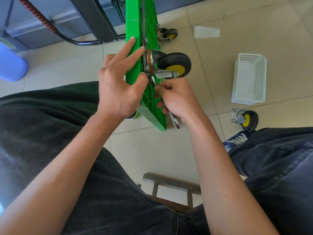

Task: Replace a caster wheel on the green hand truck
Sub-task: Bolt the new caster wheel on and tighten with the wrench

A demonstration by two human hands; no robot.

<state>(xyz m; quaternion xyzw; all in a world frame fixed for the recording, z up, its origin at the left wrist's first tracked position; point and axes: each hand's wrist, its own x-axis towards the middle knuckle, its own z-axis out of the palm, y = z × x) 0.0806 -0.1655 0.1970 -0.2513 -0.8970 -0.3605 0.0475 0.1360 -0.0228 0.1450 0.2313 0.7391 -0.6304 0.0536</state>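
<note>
At the far left a blue plastic container (11, 65) stands on the tiled floor (254, 17), and behind it a black handle wrapped with red cord (40, 17) slants down past a dark frame. The person sits with dark trousers filling the lower view. The left hand (118, 87) rests on the smooth face of the green hand truck (135, 28), which stands on edge; its fingers are spread and fairly straight, with the thumb tip pressed at the deck's edge just beside the caster's mounting plate. The mounted caster wheel (174, 65), black tyre with yellow hub, juts out to the right from the ribbed underside. Just below it the right hand (177, 99) has its fingers curled tightly around a metal wrench (175, 122), whose head sits at a fastener on the plate; whether it is seated on a nut is hard to make out, since the fingers cover it. A second caster (169, 33) is fixed farther up the deck. A wooden stool (171, 185) shows between the knees. To the right lie a scrap of white paper (206, 32), a white perforated basket (249, 78), and, near a blue shoe (237, 139), a loose caster wheel (245, 119) lying apart from the truck.
</note>
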